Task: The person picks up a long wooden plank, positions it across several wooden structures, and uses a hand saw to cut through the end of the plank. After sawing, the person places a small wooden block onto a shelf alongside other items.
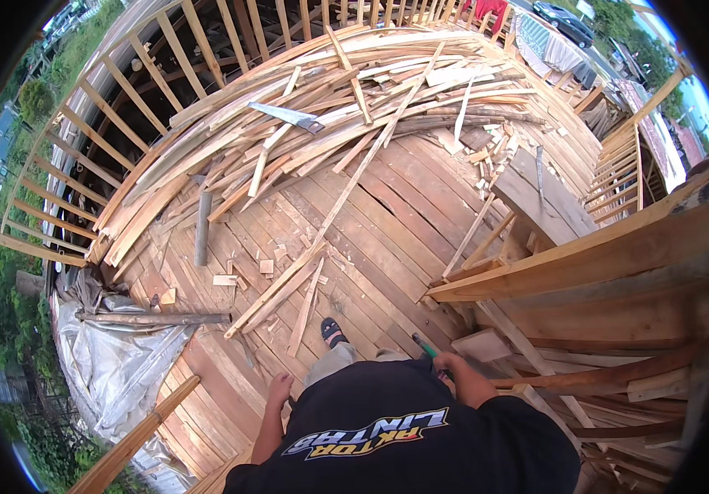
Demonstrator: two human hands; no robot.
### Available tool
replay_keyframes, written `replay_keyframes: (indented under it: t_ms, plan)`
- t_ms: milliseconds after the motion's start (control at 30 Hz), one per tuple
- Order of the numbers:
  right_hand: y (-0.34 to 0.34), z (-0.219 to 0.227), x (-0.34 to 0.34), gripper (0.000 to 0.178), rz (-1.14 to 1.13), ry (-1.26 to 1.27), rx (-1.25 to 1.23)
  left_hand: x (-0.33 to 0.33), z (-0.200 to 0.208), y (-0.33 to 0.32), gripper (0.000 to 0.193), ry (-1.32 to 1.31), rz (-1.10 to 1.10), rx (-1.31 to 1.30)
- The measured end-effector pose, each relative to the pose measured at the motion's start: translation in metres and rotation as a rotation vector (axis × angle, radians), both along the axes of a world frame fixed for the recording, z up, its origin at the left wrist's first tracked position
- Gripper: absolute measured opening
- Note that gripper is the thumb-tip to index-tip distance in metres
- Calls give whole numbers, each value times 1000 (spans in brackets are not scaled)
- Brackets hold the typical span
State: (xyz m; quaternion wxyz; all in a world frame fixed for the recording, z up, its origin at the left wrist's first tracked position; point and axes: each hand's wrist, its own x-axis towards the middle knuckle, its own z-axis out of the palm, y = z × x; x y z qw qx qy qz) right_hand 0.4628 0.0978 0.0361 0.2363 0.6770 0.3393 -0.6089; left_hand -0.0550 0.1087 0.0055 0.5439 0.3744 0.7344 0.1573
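Note:
My right hand (pixel 451 367) is closed around a green tool with a dark tip (pixel 424 345), beside my black shirt. The tip points forward over the plank floor; the rest of the tool is hidden, so its kind cannot be told. At my other side, my left hand (pixel 279 389) hangs low with its fingers curled in. Whether anything is inside it cannot be seen. One sandaled foot (pixel 333 332) shows ahead of me on the floor. Long narrow boards (pixel 289 284) lie just beyond the foot, slanting away toward the pile.
A broad heap of wood strips (pixel 247 140) fills the far side, with a handsaw (pixel 287 117) on top. Slatted railing (pixel 128 86) curves behind it. Left are a grey tarp (pixel 128 354) and a round pole (pixel 153 319). A plank bench (pixel 540 198) and a big beam (pixel 577 259) stand right.

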Motion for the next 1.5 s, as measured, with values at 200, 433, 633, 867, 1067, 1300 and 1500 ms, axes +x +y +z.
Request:
replay_keyframes:
  t_ms: [200, 433, 633, 867, 1067, 1300, 1500]
  plan:
    - [63, 29, -34, 34, -403, -232, 323, -56, -2, 71, 30, 14, 52, -193]
    - [133, 25, -17, 13, -829, -280, 642, -37, -2, 171, 31, -81, 60, -231]
    - [188, 12, 50, 9, -1178, -415, 793, 37, 25, 236, 37, -43, -202, -214]
    - [223, 14, 60, 23, -1421, -432, 681, 58, 19, 329, 41, 33, -523, -164]
    - [204, -7, 44, 23, -1131, -873, 858, 101, 47, 419, 47, 64, -357, -188]
    - [201, 46, 82, 29, -1508, -59, 437, 190, 54, 470, 48, 94, -674, -245]
    - [114, -25, 34, 10, -2022, 60, 108, 210, 51, 484, 47, 38, -734, -200]
